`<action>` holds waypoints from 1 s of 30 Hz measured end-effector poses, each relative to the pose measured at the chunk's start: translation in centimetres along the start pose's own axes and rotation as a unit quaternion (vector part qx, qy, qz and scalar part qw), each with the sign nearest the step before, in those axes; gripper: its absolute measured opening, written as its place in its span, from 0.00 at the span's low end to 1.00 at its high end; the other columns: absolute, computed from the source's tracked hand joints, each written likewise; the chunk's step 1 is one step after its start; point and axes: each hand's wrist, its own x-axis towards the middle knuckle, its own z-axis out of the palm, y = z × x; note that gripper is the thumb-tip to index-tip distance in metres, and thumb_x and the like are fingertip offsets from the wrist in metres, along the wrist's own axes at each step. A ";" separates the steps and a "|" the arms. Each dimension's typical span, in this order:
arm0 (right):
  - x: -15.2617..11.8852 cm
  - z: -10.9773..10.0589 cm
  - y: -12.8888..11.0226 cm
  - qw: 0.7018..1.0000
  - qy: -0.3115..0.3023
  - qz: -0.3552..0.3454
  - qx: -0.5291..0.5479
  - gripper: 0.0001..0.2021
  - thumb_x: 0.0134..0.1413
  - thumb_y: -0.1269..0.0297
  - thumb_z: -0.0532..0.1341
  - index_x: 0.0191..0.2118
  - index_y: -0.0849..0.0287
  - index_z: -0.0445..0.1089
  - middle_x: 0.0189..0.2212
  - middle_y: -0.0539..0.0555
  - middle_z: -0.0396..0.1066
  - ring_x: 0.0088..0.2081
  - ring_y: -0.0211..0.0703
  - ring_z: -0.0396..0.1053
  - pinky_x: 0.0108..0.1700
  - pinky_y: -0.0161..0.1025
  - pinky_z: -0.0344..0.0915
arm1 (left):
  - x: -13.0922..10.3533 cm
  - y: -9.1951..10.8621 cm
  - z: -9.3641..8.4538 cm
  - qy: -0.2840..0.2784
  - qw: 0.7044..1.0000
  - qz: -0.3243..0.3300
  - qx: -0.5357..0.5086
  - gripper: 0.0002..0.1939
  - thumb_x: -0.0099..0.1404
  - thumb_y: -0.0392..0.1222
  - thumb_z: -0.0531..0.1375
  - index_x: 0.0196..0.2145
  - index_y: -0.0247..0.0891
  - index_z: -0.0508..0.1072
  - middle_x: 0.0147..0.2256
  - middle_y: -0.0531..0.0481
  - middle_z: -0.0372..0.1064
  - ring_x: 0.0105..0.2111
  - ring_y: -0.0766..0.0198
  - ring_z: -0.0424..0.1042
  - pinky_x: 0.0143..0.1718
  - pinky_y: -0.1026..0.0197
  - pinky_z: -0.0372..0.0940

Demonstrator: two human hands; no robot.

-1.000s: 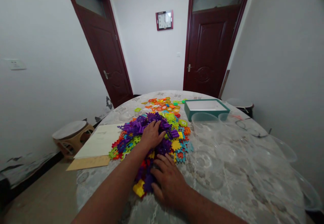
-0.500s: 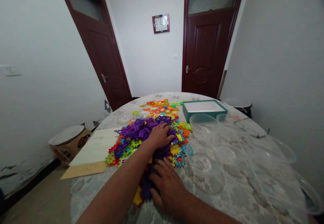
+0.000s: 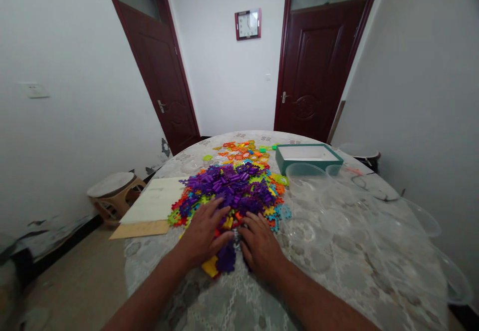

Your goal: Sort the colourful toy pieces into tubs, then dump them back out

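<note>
A heap of plastic interlocking building pieces [image 3: 228, 181] lies in front of me, purple on top, with red, yellow, blue and green ones around and beneath. My left hand [image 3: 204, 232] rests on the heap's near left side, fingers spread and palm down. At the near right edge, my right hand [image 3: 261, 241] lies with its fingers stretched over pieces. Between the hands are a dark purple piece [image 3: 226, 257] and a yellow piece [image 3: 210, 267]. Neither hand visibly grips anything; what lies under the palms is hidden.
The round table has a patterned cover [image 3: 239, 303]. Several clear plastic bowls [image 3: 307, 183] stand to the right, near a green open box [image 3: 310, 161]. Orange pieces [image 3: 239, 150] lie farther back. A pale sheet [image 3: 155, 201] sits at left, and a stool [image 3: 114, 196] stands beyond the edge.
My left hand has drawn back from the top of the heap to its near left side. My right hand has moved slightly forward and right. The camera view has shifted.
</note>
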 end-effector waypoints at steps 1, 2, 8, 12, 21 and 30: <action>0.0 0.1 0.2 1.000 0.005 0.001 -0.007 0.18 0.63 0.74 0.60 0.57 0.56 0.74 0.62 0.59 0.70 0.70 0.55 0.59 0.74 0.63 0.50 | -2.0 0.1 0.1 0.000 1.000 -0.001 0.001 0.35 0.70 0.63 0.61 0.69 0.48 0.66 0.72 0.39 0.57 0.71 0.41 0.57 0.69 0.34 0.56; 0.0 0.2 0.3 1.000 0.009 0.001 -0.013 0.18 0.63 0.75 0.60 0.56 0.56 0.75 0.61 0.60 0.71 0.69 0.55 0.59 0.73 0.63 0.52 | -4.0 0.3 0.3 -0.004 1.000 0.001 0.004 0.40 0.66 0.65 0.63 0.71 0.50 0.63 0.72 0.39 0.56 0.71 0.39 0.56 0.69 0.33 0.56; -0.1 -0.6 -0.3 1.000 0.009 0.000 -0.010 0.17 0.66 0.72 0.59 0.57 0.58 0.74 0.61 0.63 0.71 0.69 0.57 0.59 0.72 0.67 0.52 | -10.1 1.6 2.0 -0.003 0.998 -0.047 0.028 0.57 0.54 0.69 0.70 0.75 0.52 0.55 0.74 0.38 0.51 0.72 0.33 0.52 0.68 0.28 0.54; -0.7 -2.1 -1.9 0.998 -0.051 -0.034 0.008 0.28 0.61 0.59 0.66 0.66 0.54 0.68 0.67 0.63 0.64 0.73 0.62 0.51 0.73 0.71 0.43 | -8.9 1.9 2.5 0.027 0.996 -0.077 0.040 0.54 0.55 0.65 0.71 0.73 0.50 0.58 0.73 0.38 0.54 0.73 0.34 0.51 0.70 0.27 0.50; -0.4 -1.6 -1.9 0.994 -0.106 -0.029 -0.012 0.29 0.65 0.56 0.64 0.69 0.53 0.64 0.69 0.61 0.62 0.74 0.61 0.49 0.74 0.70 0.37 | -6.7 1.1 3.7 -0.001 0.997 -0.078 0.021 0.50 0.54 0.65 0.72 0.71 0.50 0.63 0.71 0.38 0.58 0.72 0.34 0.52 0.70 0.24 0.43; 1.0 -0.1 -0.9 0.997 -0.066 -0.027 -0.025 0.25 0.63 0.62 0.66 0.65 0.55 0.69 0.65 0.62 0.67 0.71 0.60 0.55 0.74 0.68 0.45 | -4.1 1.4 3.8 -0.010 0.994 -0.108 0.007 0.45 0.60 0.64 0.69 0.70 0.50 0.63 0.72 0.38 0.56 0.72 0.35 0.53 0.70 0.23 0.38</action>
